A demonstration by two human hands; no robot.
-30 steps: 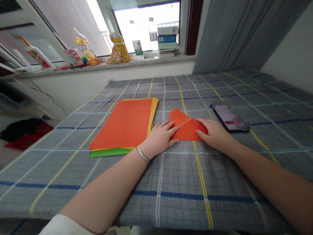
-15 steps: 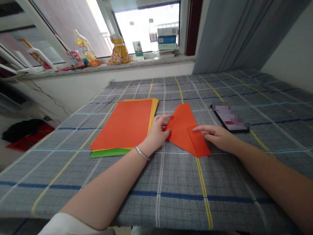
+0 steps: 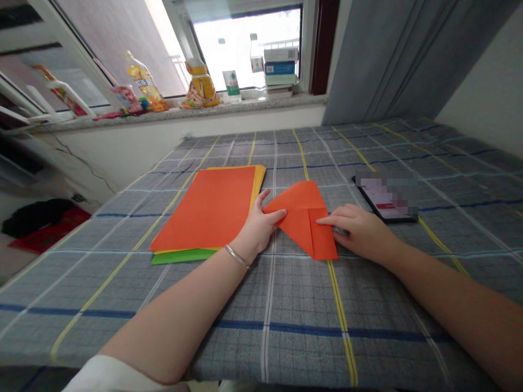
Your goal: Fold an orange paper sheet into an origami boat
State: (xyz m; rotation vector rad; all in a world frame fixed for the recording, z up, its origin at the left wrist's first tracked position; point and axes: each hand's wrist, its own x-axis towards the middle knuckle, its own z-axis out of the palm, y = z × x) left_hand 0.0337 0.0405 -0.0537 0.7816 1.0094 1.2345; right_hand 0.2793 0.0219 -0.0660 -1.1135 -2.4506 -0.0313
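- Paper folding is in hand, at what looks like the turning and squaring of a part-folded piece rather than the pressing of a finished crease.
- Folded orange paper [image 3: 298, 220] lies between the two hands on the plaid cloth [image 3: 302, 305], its pointed corner toward the left hand [image 3: 259, 227] and a narrow flap [image 3: 324, 235] toward the right hand [image 3: 362, 228].
- Left thumb lies over that corner, with the index finger raised behind it; the corner seems pinched between them, though its underside is hidden.
- Right hand is loosely spread, index fingertip resting on the flap, thumb lower by the paper's edge, clamped on nothing. The hands are apart.
- Next move, as I judge it, calls for the left to steady the corner while the right lines up the flap's edge, then firm fingertip pressure along the fold.
- Stack of coloured sheets [image 3: 208, 209], orange on top, lies just beyond the left hand; a smartphone [image 3: 382, 198] lies beyond the right.
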